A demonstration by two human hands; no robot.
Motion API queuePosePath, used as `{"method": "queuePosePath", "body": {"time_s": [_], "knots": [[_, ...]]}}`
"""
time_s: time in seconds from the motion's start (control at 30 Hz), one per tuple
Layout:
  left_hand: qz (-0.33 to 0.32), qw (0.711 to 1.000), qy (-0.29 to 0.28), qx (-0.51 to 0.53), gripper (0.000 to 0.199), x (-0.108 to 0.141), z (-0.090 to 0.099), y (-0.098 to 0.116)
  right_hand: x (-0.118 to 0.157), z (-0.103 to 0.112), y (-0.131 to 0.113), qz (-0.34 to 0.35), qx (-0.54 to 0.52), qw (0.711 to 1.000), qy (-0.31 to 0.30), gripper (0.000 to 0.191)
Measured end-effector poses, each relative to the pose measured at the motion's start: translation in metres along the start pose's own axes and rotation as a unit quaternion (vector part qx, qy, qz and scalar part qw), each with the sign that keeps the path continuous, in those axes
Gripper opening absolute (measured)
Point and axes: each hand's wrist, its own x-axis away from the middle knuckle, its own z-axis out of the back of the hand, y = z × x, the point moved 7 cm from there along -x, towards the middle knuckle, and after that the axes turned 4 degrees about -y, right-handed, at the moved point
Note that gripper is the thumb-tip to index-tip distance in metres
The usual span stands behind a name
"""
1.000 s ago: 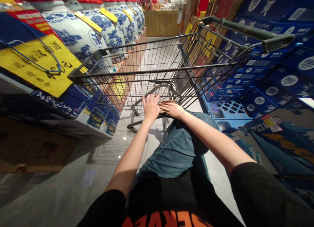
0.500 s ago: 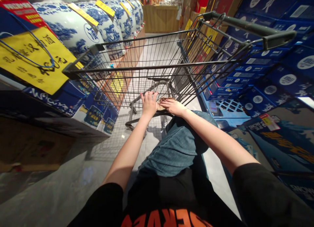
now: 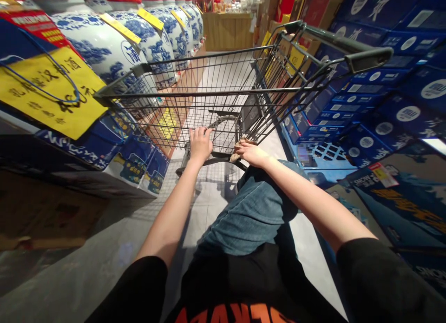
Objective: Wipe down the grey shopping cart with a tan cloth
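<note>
Bottom of frame: person's black tee [image 3: 237,286] w/ orange lettering [image 3: 230,313], bunched denim garment [image 3: 252,216] in front of it, both bare arms reaching fwd. L hand [image 3: 200,144] is open, palm down, fingers spread & slightly curled, on the near end of the wire shopping cart [image 3: 223,97], center of frame; can't tell if it's really gripping. R hand [image 3: 249,153] lies flat, fingers pointing toward frame center, over a tan item [image 3: 242,148] at the cart's near end, just R of L hand; item too hidden to identify. Dark lower bar of cart [image 3: 209,159] runs right under both hands, hands well inside the cart's width, a short gap between them. Cart is empty-looking wire basket w/ grey-gripped rail [image 3: 369,58] at upper right. Grey tile floor [image 3: 104,272] under it, cardboard box [image 3: 45,211] lower left. Left side: blue & white boxes [image 3: 135,167] stacked beside cart, yellow sign w/ black Chinese text [image 3: 49,81] at mid left, blue-and-white porcelain jars [image 3: 104,49] w/ red cloth tops & yellow tags along upper left. Right side: stacked blue boxes [image 3: 400,90] on blue plastic pallet [image 3: 329,158]. Far end, top center: wooden counter [image 3: 226,32].
</note>
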Motion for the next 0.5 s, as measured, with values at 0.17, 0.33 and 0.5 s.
{"method": "queuePosePath", "body": {"time_s": [0.17,0.33,0.5], "knots": [[0.032,0.998,0.042,0.024,0.054,0.013,0.003,-0.003,-0.006,0.022,-0.018,0.023,0.025,0.996,0.081,0.032],[-0.035,0.998,0.026,0.044,0.064,0.023,-0.002,0.023,-0.018,0.017,-0.016,0.016,0.042,0.997,0.067,0.036],[-0.045,0.999,-0.013,0.016,0.067,0.012,-0.003,0.036,-0.033,-0.007,-0.025,0.045,0.047,0.997,-0.029,0.032]]}}
